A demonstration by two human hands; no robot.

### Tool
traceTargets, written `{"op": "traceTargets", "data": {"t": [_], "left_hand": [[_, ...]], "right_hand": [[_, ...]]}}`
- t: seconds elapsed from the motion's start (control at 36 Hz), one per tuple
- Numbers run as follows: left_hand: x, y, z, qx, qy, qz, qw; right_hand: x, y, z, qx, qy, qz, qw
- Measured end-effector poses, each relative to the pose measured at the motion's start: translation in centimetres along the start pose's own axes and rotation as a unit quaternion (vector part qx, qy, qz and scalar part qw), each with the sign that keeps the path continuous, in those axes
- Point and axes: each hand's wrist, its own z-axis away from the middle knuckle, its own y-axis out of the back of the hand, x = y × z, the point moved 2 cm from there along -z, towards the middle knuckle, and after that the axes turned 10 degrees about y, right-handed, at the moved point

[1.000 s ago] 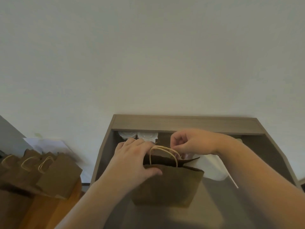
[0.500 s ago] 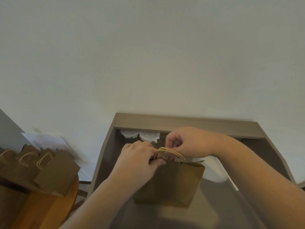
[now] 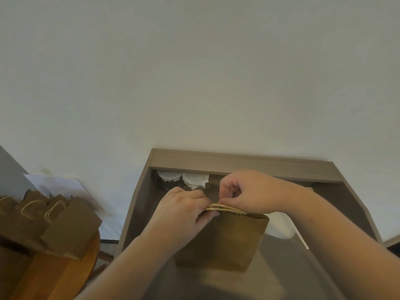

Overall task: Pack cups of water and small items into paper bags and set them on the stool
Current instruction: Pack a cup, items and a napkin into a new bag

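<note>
Closing up the bag (image 3: 227,241), prob. just ahead of the lift to the stool (image 3: 71,273). Gripping its top edge w/ the left hand (image 3: 184,213), fingers curled over the rim, thumb on the near face. Pinching the two string handles (image 3: 229,210) together w/ the right hand (image 3: 253,191), fingers curled tight right above the mouth. Standing upright on the desk (image 3: 238,163), directly under both grips (contents hidden, so can't say what's inside or how full).

To do it well:
- Bring both loops level before lifting, else tilts toward the lower side.
- Pinch at mid-arch of the handles, not by the glued ends; easy to tear there.
- Lift straight up, no swing, to avoid a spill w/ water possibly inside.
- Slide the left underneath for support once clear of the desk.

Beyond the grip, at the back of the desk: lidded cups (image 3: 170,176), two, not yet packed. Just behind the right wrist: sth white (image 3: 281,226), can't tell what. Well off to the left of the grip: the stool w/ several other bags (image 3: 65,230) on it. Set this one beside those, upright, handles up.
</note>
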Motion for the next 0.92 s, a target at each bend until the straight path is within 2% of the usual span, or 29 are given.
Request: {"op": "traceTargets", "data": {"t": [0.22, 0.36, 0.5, 0.69, 0.92], "left_hand": [[-0.4, 0.1, -0.2, -0.005, -0.02, 0.016, 1.0], [-0.4, 0.1, -0.5, -0.052, -0.005, 0.054, 0.997], [-0.1, 0.6, -0.9, -0.098, 0.03, 0.068, 0.992], [-0.1, 0.6, -1.5, -0.124, 0.02, 0.078, 0.989], [0.3, 1.2, -1.7, -0.145, 0.045, 0.102, 0.983]], "right_hand": [[-0.3, -0.5, 0.5, 0.006, 0.007, 0.015, 1.0], [-0.3, -0.9, 0.5, 0.015, 0.013, 0.017, 1.0], [0.1, -1.7, 0.2, 0.042, 0.018, 0.026, 0.999], [-0.2, -1.5, 0.9, 0.083, 0.03, 0.017, 0.996], [0.0, -1.8, 1.2, 0.125, 0.024, 0.047, 0.991]]}}
